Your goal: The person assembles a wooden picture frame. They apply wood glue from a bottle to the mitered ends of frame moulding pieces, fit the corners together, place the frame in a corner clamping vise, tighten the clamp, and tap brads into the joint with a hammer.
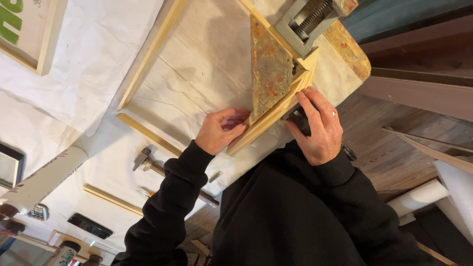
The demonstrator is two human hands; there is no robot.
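Observation:
A pale wooden frame (pixel 152 47) lies on the white paper-covered table (pixel 98 74), one corner set in a rusty triangular corner clamp (pixel 270 69) with a grey screw vise (pixel 303 22). My left hand (pixel 220 130) presses on the near frame moulding (pixel 263 125) beside the clamp plate, fingers curled over its inner edge. My right hand (pixel 318 127), with a ring on one finger, grips the outer side of the same moulding and the clamp's dark part beneath it. Black sleeves cover both arms.
A hammer (pixel 148 162) lies on the table near my left elbow. A loose wooden strip (pixel 112 198), a cardboard tube (pixel 42 180), a calculator (pixel 38 212), a dark phone (pixel 89 225) and another framed picture (pixel 29 34) lie to the left. Wooden floor (pixel 389 148) is on the right.

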